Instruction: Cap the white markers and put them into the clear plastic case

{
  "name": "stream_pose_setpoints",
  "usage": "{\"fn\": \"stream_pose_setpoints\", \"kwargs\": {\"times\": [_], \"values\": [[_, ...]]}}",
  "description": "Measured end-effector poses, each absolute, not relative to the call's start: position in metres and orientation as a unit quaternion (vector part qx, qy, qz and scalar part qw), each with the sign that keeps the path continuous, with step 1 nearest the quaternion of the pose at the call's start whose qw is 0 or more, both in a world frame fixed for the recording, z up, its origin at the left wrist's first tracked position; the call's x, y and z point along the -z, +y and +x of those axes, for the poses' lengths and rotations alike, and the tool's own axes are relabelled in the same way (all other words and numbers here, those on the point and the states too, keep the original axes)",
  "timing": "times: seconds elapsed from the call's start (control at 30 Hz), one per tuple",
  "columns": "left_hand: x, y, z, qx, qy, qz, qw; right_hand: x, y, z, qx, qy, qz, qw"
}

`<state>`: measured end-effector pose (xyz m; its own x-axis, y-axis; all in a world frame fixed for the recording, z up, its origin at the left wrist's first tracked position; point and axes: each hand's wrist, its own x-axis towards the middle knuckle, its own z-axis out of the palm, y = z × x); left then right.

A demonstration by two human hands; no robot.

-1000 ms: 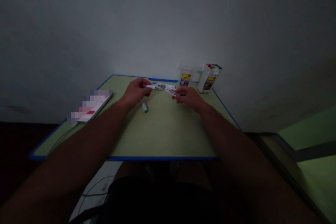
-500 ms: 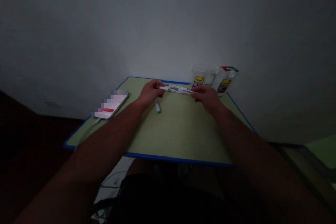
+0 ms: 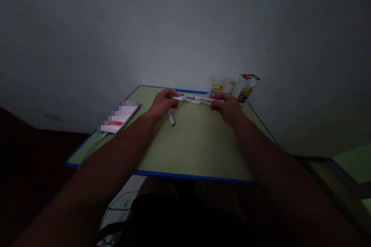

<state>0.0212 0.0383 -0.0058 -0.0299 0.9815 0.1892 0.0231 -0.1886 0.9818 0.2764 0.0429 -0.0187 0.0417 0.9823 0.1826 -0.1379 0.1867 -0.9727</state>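
Note:
At the far side of the green table [image 3: 185, 150], my left hand [image 3: 165, 103] pinches the left end of a white marker [image 3: 189, 100]. My right hand [image 3: 227, 107] has its fingers closed on another white marker [image 3: 206, 101], whose left part lies close to the first. More white markers lie just behind, partly hidden. A white marker with a green end [image 3: 172, 119] rests on the table below my left hand, its upper end near the fingers.
A clear case [image 3: 217, 84] and a tilted case full of colourful-capped markers [image 3: 246, 88] stand at the back right by the wall. A phone [image 3: 120, 117] with a cable [image 3: 92, 147] lies at the left edge. The table has a blue rim.
The view has shifted slightly. My right hand's marker now reaches further right through the fingers. My left hand keeps its pinch.

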Motion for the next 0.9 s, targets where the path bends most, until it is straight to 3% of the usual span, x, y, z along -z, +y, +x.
{"fn": "stream_pose_setpoints", "kwargs": {"times": [0.9], "values": [[0.0135, 0.0444, 0.0204, -0.544, 0.442, 0.564, 0.438, 0.0244, 0.0456, 0.2785, -0.46, -0.529, -0.424, 0.573]]}}
